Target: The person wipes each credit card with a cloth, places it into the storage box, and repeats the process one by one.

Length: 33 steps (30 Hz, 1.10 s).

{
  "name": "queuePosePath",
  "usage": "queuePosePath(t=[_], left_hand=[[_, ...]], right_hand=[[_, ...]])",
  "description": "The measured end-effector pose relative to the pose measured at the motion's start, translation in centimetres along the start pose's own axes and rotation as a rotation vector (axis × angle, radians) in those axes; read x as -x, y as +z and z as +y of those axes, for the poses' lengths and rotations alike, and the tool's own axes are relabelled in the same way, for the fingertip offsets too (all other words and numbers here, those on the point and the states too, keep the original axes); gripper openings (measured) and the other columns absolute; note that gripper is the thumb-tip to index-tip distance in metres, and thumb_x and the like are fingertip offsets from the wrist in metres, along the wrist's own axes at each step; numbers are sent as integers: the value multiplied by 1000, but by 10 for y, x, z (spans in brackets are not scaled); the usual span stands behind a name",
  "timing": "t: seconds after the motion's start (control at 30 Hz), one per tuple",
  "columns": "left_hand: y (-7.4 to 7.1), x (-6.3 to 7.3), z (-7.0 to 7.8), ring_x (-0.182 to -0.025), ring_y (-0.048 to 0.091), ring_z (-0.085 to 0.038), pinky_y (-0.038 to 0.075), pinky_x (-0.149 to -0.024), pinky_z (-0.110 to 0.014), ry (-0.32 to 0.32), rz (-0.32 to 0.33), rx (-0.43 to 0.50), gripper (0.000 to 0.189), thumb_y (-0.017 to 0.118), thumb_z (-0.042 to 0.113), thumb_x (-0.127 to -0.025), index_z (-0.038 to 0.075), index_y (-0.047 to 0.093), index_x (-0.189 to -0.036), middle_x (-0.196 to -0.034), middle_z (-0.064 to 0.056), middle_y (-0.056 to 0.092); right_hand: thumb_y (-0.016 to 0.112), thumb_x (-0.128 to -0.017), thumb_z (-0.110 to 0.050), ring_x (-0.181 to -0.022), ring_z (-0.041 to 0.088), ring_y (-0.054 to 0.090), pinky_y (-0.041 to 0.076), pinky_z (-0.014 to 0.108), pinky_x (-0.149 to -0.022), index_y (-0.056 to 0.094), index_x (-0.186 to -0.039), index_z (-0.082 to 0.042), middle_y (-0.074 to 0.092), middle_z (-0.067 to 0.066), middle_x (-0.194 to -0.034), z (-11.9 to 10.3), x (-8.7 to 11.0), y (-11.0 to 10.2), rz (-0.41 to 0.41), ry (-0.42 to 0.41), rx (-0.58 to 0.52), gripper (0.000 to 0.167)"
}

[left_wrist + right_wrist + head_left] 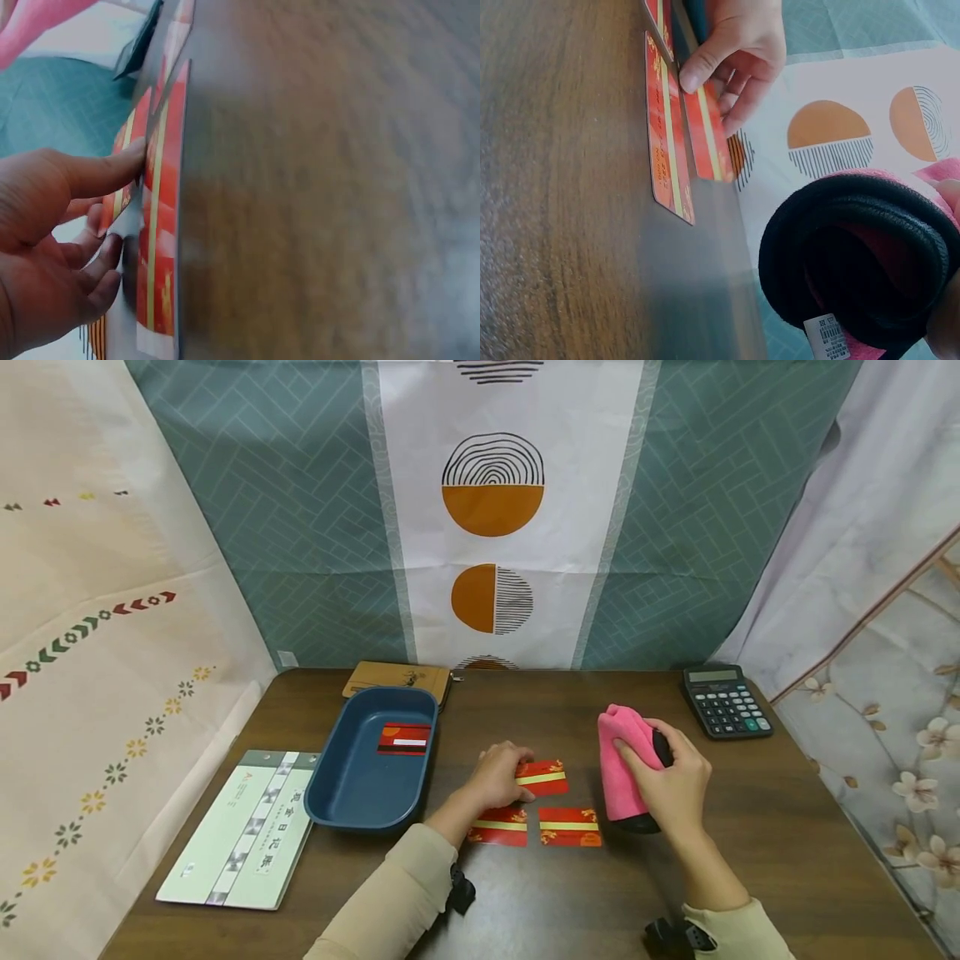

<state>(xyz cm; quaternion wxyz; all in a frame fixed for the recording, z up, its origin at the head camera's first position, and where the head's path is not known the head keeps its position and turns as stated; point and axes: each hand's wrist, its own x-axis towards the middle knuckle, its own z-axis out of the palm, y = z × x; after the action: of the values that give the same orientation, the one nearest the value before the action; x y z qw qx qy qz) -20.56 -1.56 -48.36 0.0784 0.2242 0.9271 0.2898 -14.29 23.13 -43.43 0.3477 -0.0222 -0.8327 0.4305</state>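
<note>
My left hand (497,776) pinches the left end of a red card (547,777) with a yellow stripe, thumb on the near side and fingers beyond. Just in front of it on the table lie two more red cards, a left one (501,827) partly under the hand in the head view and a right one (570,827). My right hand (678,785) grips a rolled pink cloth (624,760) with a black edge. From the right wrist view, the roll's dark hollow end (855,262) and a small white label (826,337) show.
A blue tray (317,785) with a red card (403,737) in it stands left. Farther left lies a pale green ledger (247,827). Behind the tray is a tan notebook (397,676), and a black calculator (726,702) lies at the back right. Patterned cloths hang around the table.
</note>
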Motion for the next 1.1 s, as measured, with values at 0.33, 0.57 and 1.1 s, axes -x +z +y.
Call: queuePosePath(t=[0.33, 0.57, 1.1], left_hand=[[0, 12, 1, -97, 52, -22, 49, -83, -31, -4, 133, 200, 45, 73, -7, -87, 14, 71, -126, -111, -5, 55], [-10, 9, 7, -79, 70, -18, 60, -68, -30, -151, 383, 751, 32, 76, -6, -86, 2, 73, -117, -98, -15, 74], [-32, 24, 48, -97, 73, -26, 61, -80, -42, -70, 287, 1113, 37, 65, -8, -94, -2, 66, -131, -116, -22, 71]], right_hand=[[88, -79, -14, -86, 22, 62, 44, 2, -74, 70, -121, -3, 72, 13, -106, 0, 4, 5, -37, 3, -8, 47], [89, -78, -13, -87, 19, 62, 45, 2, -75, 71, -120, -4, 72, 12, -106, -8, 6, 11, -44, -30, -54, 46], [93, -70, -6, -87, 29, 69, 44, 4, -88, 70, -115, 2, 71, 15, -106, -39, 13, 39, -33, -303, -76, 51]])
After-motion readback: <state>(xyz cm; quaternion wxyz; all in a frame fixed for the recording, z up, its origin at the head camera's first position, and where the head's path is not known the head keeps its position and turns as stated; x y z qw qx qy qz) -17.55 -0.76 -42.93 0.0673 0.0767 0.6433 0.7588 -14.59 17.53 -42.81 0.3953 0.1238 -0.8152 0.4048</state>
